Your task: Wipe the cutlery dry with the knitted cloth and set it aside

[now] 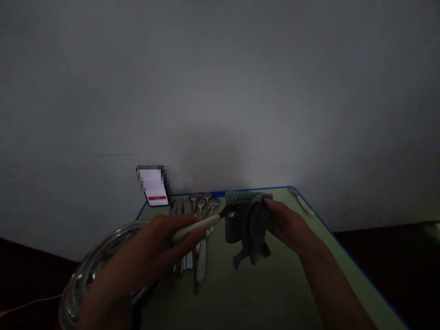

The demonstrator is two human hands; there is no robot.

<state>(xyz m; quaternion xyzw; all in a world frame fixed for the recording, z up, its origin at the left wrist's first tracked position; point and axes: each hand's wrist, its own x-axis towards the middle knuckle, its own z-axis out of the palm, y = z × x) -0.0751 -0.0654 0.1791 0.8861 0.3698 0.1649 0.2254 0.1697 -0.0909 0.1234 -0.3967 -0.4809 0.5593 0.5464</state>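
The left hand (160,243) is closed around the smooth, pale, rounded handle of a metal-necked utensil (206,223), fingers and thumb pinching it from either side. Its far end runs into the folds of a grey-green cloth (253,229), perhaps a fork's head, though the dim light hides its shape. The right hand (292,227) grips the cloth between thumb and curled fingers; the soft fabric hangs in loose pleats with a coarse, knobbly weave along one strip. Both are held above a pale green table (275,293) with a thin blue edge.

Beyond the left hand lie round-bowled metal spoons (215,201), flat metal cutlery (178,208) and a slim brown stick (195,277). A shiny, curved-rimmed metal bowl (74,279) sits behind the left forearm. A glossy phone (157,188) leans against the matte wall (220,91); a pale-handled utensil lies near the far right corner.
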